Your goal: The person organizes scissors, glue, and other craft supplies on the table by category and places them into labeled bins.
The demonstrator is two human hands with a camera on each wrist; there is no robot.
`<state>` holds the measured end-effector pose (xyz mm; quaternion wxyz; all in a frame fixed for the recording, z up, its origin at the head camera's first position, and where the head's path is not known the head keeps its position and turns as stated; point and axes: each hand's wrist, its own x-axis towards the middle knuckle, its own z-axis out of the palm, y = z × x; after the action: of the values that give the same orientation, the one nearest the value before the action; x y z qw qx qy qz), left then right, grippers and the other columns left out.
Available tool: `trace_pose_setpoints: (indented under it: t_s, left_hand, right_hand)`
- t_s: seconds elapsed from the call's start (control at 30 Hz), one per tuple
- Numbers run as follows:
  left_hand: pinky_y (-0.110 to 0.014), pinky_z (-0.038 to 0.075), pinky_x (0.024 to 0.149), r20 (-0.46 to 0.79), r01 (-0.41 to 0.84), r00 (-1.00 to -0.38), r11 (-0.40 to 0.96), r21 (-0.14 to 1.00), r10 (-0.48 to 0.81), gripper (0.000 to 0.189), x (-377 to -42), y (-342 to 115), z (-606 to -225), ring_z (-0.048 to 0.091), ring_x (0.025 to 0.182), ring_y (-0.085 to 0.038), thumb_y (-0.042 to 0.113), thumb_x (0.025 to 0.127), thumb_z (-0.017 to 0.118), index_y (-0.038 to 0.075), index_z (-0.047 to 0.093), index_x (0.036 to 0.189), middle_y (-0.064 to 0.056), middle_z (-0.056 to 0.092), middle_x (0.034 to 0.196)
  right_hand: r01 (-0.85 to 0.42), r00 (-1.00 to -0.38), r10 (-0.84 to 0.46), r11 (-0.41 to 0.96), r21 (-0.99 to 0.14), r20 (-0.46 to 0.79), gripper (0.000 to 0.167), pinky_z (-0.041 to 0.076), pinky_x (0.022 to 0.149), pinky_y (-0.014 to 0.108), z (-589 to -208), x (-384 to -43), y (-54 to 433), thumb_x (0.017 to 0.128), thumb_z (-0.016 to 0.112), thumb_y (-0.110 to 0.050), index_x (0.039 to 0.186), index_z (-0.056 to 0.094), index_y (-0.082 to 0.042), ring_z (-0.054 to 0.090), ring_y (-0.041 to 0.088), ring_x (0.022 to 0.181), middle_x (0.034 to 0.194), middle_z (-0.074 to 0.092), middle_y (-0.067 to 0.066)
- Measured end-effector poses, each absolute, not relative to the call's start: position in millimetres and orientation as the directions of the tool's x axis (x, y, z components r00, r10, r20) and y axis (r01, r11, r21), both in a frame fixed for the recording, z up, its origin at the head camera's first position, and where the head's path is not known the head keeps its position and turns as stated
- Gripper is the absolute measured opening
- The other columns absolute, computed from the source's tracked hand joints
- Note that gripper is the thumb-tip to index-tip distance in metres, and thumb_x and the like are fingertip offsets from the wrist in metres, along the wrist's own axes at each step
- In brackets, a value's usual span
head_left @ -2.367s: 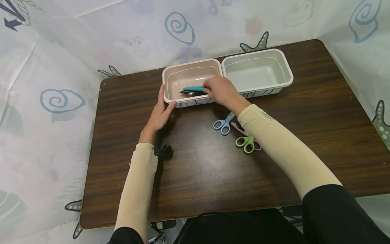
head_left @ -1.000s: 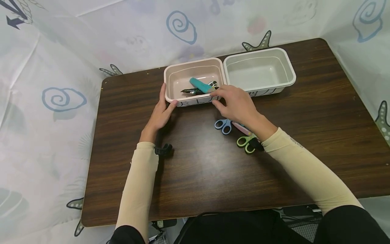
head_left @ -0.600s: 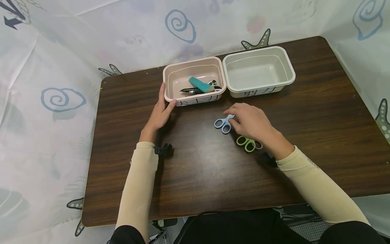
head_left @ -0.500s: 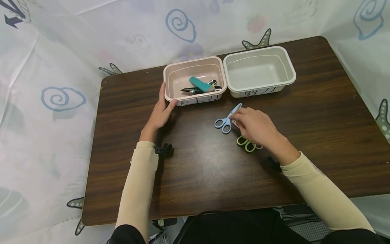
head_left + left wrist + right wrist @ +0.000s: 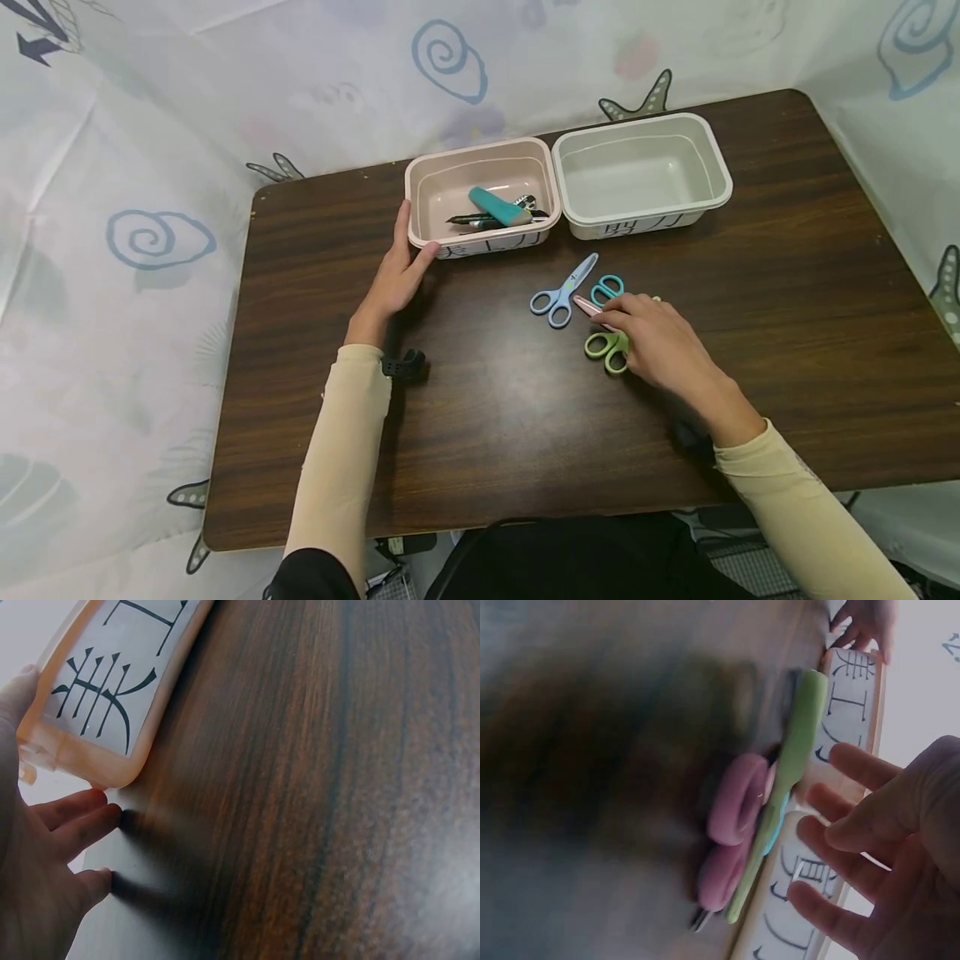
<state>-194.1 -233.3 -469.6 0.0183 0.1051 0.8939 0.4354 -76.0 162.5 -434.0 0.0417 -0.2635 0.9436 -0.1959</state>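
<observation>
My left hand [image 5: 392, 279] rests against the left end of the pink bin [image 5: 480, 154], thumb along the front rim and fingers at its side. In the bin lie a flat teal-handled tool [image 5: 498, 207] and slim black ones. My right hand [image 5: 660, 342] hovers palm down over several small scissors, fingers spread loosely and holding nothing. Nearest to it are the green scissors [image 5: 597, 345] and the pink scissors [image 5: 735, 802], partly hidden under the hand. The teal scissors [image 5: 607, 288] show their handles just beyond the fingers. Light blue scissors [image 5: 561, 296] lie to the left.
A pale grey bin [image 5: 637, 179] stands against the pink bin's right end, with nothing inside. Both bins carry labels with black characters on the front. The dark wood table [image 5: 465, 417] backs onto a printed white curtain.
My right hand has let the teal-handled tool down into the pink bin, then drawn back right and toward me over the scissors. The left hand has stayed at the bin.
</observation>
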Motion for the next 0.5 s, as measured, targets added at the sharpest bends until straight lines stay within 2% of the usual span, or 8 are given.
trace_pose_setpoints:
  t_s: [0.23, 0.5]
  left_hand:
    - [-0.050, 0.024, 0.112, 0.066, 0.174, -0.978, 0.601, 0.780, 0.197, 0.081, -195, -234, -470, 0.031, 0.140, -0.024, 0.052, 0.098, 0.051, 0.042, -0.004, 0.156, -0.002, 0.020, 0.161]
    - [-0.050, 0.023, 0.112, 0.066, 0.177, -0.977, 0.593, 0.785, 0.203, 0.081, -196, -233, -473, 0.029, 0.141, -0.022, 0.053, 0.098, 0.051, 0.040, -0.004, 0.157, -0.001, 0.019, 0.161]
  right_hand:
    - [-0.470, -0.865, -0.501, 0.784, -0.405, 0.035, 0.043, 0.038, 0.096, 0.055, -442, -68, 170, 0.079, 0.060, 0.011, 0.117, 0.072, -0.006, 0.053, 0.032, 0.112, 0.117, 0.060, 0.013]
    - [-0.480, -0.863, -0.502, 0.787, -0.389, 0.048, 0.041, 0.039, 0.092, 0.055, -450, -66, 177, 0.079, 0.062, 0.011, 0.114, 0.072, -0.005, 0.055, 0.032, 0.103, 0.108, 0.061, 0.012]
